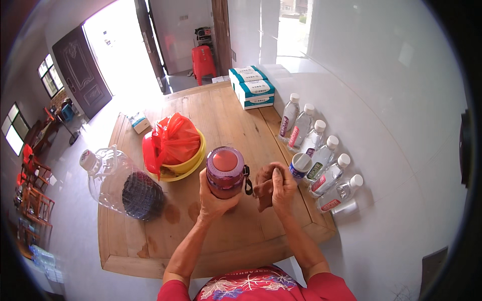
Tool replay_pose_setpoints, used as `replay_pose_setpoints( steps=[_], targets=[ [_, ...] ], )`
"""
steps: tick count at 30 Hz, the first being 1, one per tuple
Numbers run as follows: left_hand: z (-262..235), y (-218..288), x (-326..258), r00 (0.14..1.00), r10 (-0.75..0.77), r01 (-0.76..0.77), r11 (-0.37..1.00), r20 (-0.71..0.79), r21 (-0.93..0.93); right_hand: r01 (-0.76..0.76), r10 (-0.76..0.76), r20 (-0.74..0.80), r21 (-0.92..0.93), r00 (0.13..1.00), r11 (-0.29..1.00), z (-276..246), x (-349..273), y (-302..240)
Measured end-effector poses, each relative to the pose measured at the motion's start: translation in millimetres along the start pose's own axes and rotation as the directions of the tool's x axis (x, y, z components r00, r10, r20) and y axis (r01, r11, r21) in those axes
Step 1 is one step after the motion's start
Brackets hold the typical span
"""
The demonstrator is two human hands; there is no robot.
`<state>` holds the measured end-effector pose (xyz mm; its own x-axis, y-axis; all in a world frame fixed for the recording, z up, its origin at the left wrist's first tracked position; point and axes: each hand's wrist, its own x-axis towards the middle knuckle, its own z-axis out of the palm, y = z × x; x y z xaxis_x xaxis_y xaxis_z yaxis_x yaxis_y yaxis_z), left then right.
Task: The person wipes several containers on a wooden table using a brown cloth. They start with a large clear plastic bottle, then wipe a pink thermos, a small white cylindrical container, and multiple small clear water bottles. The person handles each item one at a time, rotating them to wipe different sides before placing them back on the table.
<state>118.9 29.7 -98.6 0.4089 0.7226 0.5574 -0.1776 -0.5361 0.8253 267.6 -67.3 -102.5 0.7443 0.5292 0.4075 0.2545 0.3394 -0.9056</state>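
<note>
My left hand (213,203) is wrapped round a purple lidded bottle (225,170), held upright over the table. A red disc fills the middle of its lid, and a black strap loop (248,183) hangs from its right side. To the right of the bottle, my right hand (282,188) is closed on a crumpled brown cloth (264,188), which hangs from the fingers. The cloth is close to the strap; whether they touch I cannot tell. Just beyond the right hand stands a blue and white cup-shaped container (300,165).
Several clear bottles (324,153) line the table's right edge. Stacked tissue boxes (253,88) stand at the back. On the left are a yellow basin (198,163) with a red plastic bag (178,138), a large jug (113,183) with dark contents, and a small box (139,122). Damp patches mark the wooden table (165,246).
</note>
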Motion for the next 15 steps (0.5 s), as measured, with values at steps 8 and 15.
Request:
replay_pose_setpoints(
  steps=[8, 15],
  targets=[
    [-11, -15, -22, 0.996, -0.008, 0.006, 1.0, 0.091, 0.023, 0.867, -0.679, 0.572, -0.453, 0.46, 0.205, 66, 4, -122],
    [-8, -21, -26, 0.996, -0.085, 0.088, 0.973, 0.024, -0.214, 0.648, 0.121, 0.803, -0.551, 0.584, 0.526, 98, 50, -137]
  ],
)
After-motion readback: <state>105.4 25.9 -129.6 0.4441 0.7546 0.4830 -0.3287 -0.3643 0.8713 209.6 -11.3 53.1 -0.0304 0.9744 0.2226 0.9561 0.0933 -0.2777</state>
